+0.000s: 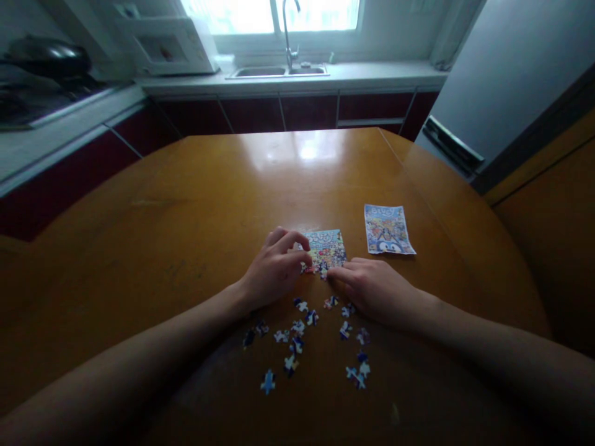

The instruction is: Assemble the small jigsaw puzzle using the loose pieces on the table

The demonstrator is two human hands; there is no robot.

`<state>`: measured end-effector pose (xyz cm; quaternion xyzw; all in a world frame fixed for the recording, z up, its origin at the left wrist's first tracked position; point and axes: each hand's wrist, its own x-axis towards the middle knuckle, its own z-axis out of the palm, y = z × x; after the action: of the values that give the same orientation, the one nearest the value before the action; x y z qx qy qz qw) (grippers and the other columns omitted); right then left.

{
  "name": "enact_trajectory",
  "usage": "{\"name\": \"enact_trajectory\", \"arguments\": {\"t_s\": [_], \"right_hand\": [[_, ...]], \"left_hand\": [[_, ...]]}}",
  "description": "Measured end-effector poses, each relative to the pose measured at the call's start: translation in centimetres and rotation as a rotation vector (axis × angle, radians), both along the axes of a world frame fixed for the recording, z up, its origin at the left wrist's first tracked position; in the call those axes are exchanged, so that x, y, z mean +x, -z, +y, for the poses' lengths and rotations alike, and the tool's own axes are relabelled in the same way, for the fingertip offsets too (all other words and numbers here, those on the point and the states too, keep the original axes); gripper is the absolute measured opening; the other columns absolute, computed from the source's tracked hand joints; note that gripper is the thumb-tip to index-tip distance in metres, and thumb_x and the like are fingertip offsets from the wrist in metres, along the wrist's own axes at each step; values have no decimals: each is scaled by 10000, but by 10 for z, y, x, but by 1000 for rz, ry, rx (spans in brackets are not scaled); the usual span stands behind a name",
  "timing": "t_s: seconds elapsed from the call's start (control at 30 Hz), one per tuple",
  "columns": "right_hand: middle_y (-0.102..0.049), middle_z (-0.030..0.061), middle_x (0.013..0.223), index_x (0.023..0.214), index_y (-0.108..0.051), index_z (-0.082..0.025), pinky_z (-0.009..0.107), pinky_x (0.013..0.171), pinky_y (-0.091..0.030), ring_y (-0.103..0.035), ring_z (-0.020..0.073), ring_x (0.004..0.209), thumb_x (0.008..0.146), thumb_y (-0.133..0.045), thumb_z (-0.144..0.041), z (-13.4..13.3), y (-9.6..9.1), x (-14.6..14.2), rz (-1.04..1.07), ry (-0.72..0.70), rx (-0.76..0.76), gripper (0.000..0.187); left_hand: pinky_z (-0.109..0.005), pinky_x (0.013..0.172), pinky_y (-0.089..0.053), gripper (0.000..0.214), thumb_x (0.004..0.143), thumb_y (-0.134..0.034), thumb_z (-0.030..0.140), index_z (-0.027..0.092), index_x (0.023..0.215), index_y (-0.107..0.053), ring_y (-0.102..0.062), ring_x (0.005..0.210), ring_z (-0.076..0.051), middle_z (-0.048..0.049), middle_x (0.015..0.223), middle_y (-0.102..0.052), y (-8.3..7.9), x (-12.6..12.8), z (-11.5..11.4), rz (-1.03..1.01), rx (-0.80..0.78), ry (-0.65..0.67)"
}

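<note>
Forearms [116,365] flank loose jigsaw pieces [297,344]; the sheet's [388,232] title [383,211] is too blurred.

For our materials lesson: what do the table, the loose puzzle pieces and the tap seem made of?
Table: probably varnished wood, orange-brown with bright, glossy reflections.
Loose puzzle pieces: likely printed cardboard, being flat with coloured patches; plastic remains possible.
Tap: apparently polished metal, judging by its silvery-grey look.

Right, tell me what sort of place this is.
Most likely a home kitchen: there is a double sink with a tall tap under the window, a dark pan on the stove, and red-fronted cabinets below the counter.
</note>
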<state>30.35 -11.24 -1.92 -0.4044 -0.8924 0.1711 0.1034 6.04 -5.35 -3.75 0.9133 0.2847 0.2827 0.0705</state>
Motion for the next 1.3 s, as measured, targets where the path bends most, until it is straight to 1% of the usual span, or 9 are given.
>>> {"name": "enact_trajectory", "arguments": {"t_s": [0.1,0.23,0.33,0.53,0.73,0.83,1.0,1.1,1.3], "right_hand": [[-685,54,887,1118,-626,-191,301,710,-394,-574,176,813,907,-468,-107,0,1,0,-6,-1,6,277],[-688,53,890,1114,-630,-190,301,720,-399,-576,176,815,931,-461,-130,0,2,0,4,2,4,257],[-693,56,904,1104,-632,-188,303,730,-404,-579,179,822,921,-467,-127,0,3,0,8,2,3,254],[-694,71,925,1101,-626,-177,299,723,-412,-589,183,833,893,-458,-107,0,3,0,20,21,-9,276],[-688,72,894,1063,-641,-180,299,702,-409,-589,181,806,884,-453,-113,0,2,0,18,27,-19,268],[-684,71,880,1062,-639,-172,302,705,-413,-589,178,795,876,-447,-112,-1,3,0,55,62,-17,274],[-661,49,788,856,-648,-180,310,699,-415,-574,171,744,841,-475,-137,4,2,6,176,134,16,179],[-671,49,797,816,-640,-188,317,705,-418,-584,169,749,852,-468,-149,8,1,10,234,193,29,181],[-669,40,765,764,-611,-203,315,677,-411,-592,170,717,845,-477,-142,13,-1,15,162,279,-2,168]], "left_hand": [[-378,902,-431,247,842,-564,60,252,923,-697,-469,993,-206,-37,1074,-601,0,0,-2,23,-5,52],[-409,938,-424,350,802,-572,39,284,1021,-694,-457,1054,-236,-47,1161,-583,-1,0,-5,127,-15,113],[-420,945,-422,377,786,-578,35,294,1037,-687,-449,1079,-250,-46,1198,-577,-2,1,-6,186,-18,105],[-434,977,-421,427,753,-581,8,290,1062,-666,-447,1100,-253,-45,1222,-565,0,2,-7,194,-31,101],[-450,968,-424,399,777,-583,29,280,1080,-653,-441,1105,-265,-56,1236,-563,-1,3,-9,221,-15,93],[-425,947,-434,346,816,-576,56,269,1076,-656,-456,1087,-251,-60,1202,-575,-4,2,-8,169,-6,95],[-361,922,-435,165,896,-592,164,258,1008,-667,-501,1004,-195,-35,1074,-627,-6,1,-8,91,-13,76],[-344,899,-436,125,905,-599,200,252,990,-673,-523,949,-177,-28,1021,-650,-6,1,-9,96,-34,99],[-325,834,-454,151,924,-546,195,216,991,-680,-538,892,-170,-43,932,-664,-5,0,-2,3,-65,24]]}}
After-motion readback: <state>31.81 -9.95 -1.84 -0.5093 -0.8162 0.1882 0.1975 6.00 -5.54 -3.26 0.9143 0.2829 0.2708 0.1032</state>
